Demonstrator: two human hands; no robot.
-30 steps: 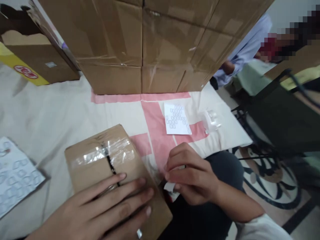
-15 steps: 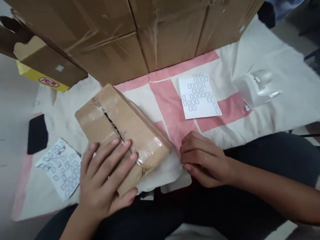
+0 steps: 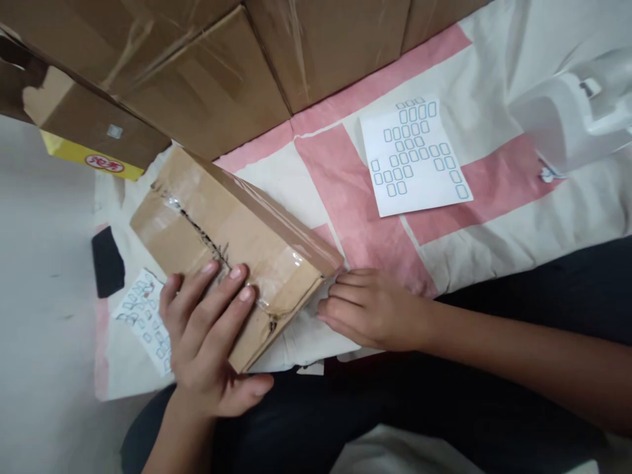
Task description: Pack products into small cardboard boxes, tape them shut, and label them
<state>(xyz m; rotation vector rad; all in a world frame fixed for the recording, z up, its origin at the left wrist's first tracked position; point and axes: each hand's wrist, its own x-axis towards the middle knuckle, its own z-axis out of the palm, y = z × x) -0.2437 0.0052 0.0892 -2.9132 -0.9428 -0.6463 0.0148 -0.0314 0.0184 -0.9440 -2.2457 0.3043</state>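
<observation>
A brown cardboard box (image 3: 261, 217) with shiny tape and a dark torn slit along its top rests on the pink and white cloth (image 3: 330, 178). My left hand (image 3: 207, 336) lies on the near left part of its top, fingers spread and thumb out beyond the near edge. By the box's right corner is my right hand (image 3: 370, 308), its fingers curled together. Its fingertips are turned down and away from view, so I cannot tell what they hold or whether they touch the box.
Large taped cartons (image 3: 207, 85) stand along the back. A paper with drawn rectangles (image 3: 417, 158) lies right of the box; another such paper (image 3: 148, 322) is partly behind my left hand. A clear plastic container (image 3: 567, 125), a black piece (image 3: 108, 262) and a yellow-edged carton (image 3: 93, 118) also lie around.
My right hand has come left, close to the box's right corner. My left hand stays on the box top. The whole view has shifted, with the papers and container appearing nearer.
</observation>
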